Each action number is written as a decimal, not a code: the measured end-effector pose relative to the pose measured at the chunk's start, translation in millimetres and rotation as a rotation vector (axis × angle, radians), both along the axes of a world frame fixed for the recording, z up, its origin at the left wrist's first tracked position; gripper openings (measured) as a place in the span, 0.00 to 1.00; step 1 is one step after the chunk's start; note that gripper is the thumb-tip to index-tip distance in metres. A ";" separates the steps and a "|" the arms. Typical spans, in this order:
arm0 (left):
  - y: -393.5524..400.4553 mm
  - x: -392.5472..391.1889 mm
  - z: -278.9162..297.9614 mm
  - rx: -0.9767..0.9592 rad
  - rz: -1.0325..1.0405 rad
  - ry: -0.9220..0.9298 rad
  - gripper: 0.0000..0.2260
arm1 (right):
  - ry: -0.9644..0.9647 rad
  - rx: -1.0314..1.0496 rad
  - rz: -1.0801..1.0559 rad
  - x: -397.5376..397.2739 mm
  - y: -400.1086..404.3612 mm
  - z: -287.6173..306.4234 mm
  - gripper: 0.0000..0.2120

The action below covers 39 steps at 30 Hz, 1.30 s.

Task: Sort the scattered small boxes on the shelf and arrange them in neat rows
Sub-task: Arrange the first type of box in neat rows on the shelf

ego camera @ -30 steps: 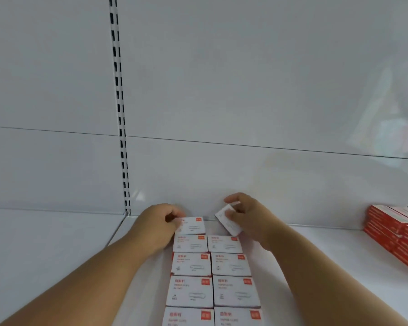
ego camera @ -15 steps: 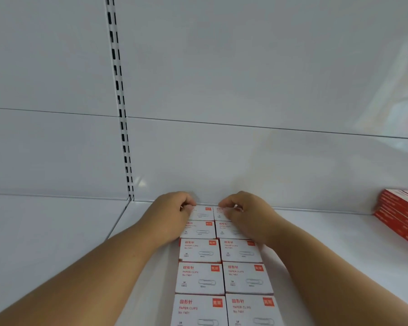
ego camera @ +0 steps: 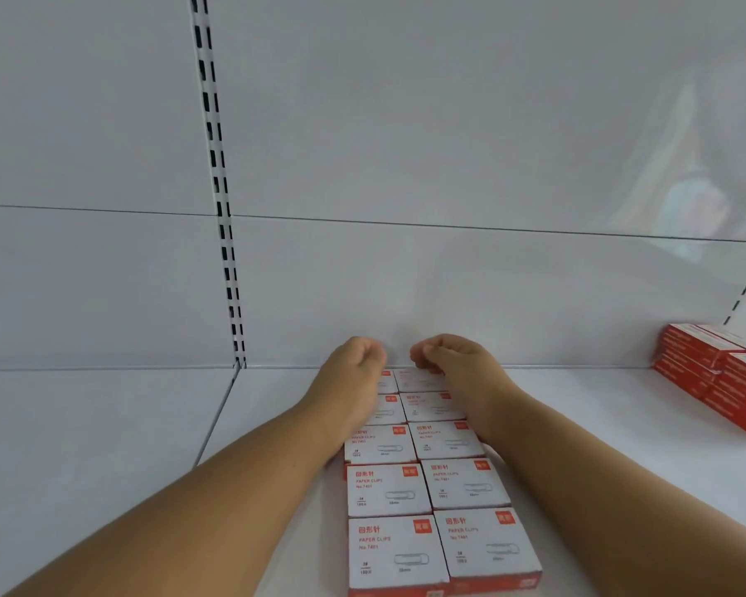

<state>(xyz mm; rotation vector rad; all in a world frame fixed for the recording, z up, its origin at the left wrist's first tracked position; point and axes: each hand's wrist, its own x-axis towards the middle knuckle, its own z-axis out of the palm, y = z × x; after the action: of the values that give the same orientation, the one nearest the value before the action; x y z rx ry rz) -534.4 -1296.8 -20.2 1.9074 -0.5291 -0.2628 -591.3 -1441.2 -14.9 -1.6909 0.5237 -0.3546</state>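
- Shelf [ego camera: 104, 445], white metal, carries two columns of paper clip boxes [ego camera: 390, 489] running from its front edge back to the rear wall, five boxes deep in each as far as can be seen.
- Boxes in both columns sit side by side, touching, tops up, with their printed faces turned the same way; the front pairs look square to each other.
- Left hand [ego camera: 352, 377] is loosely curled over the rearmost box of the left column [ego camera: 386, 378], fingers bent inward; whether it is pinching the box or only resting on it cannot be told.
- Right hand [ego camera: 457, 368] is curled likewise over the rearmost box of the right column [ego camera: 421, 378], and its grip is just as unclear.
- Red boxes [ego camera: 715, 368] lie stacked near the right end of the shelf, well apart from the white ones.
- Judgement: the block in view appears almost finished, with only the back pair perhaps needing to be nudged flush against the rear wall.
- No loose boxes show elsewhere on the shelf, though anything below the front edge is out of view.
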 end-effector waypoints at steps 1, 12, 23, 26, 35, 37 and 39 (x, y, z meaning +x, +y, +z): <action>-1.5 1.4 -1.1 0.031 0.006 -0.019 0.12 | 0.004 -0.020 0.002 1.1 0.6 -0.4 0.10; -5.2 5.5 -4.5 0.135 0.046 -0.117 0.12 | 0.111 -0.378 0.130 -2.4 0.7 0.3 0.11; -4.1 -2.9 2.9 0.186 0.024 -0.087 0.13 | 0.119 -0.181 0.134 -8.5 2.2 0.0 0.12; -3.5 -4.1 3.6 0.183 0.012 -0.094 0.14 | 0.133 -0.176 0.141 -10.4 2.9 1.5 0.13; 37.5 -32.2 26.4 0.329 -0.164 -0.253 0.15 | 0.205 -0.817 0.353 -53.1 0.3 31.0 0.16; 56.8 -52.8 31.9 0.411 -0.301 -0.356 0.18 | 0.219 -0.947 0.457 -79.5 5.1 36.1 0.18; 76.2 -73.7 28.9 0.537 -0.416 -0.446 0.27 | 0.272 -1.026 0.555 -106.2 13.1 36.3 0.27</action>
<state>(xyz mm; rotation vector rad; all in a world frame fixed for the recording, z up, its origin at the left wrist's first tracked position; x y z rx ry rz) -608.1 -1220.7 8.7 2.3762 -1.2627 -0.2635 -697.5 -1428.2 21.4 -2.8035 0.0021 0.0532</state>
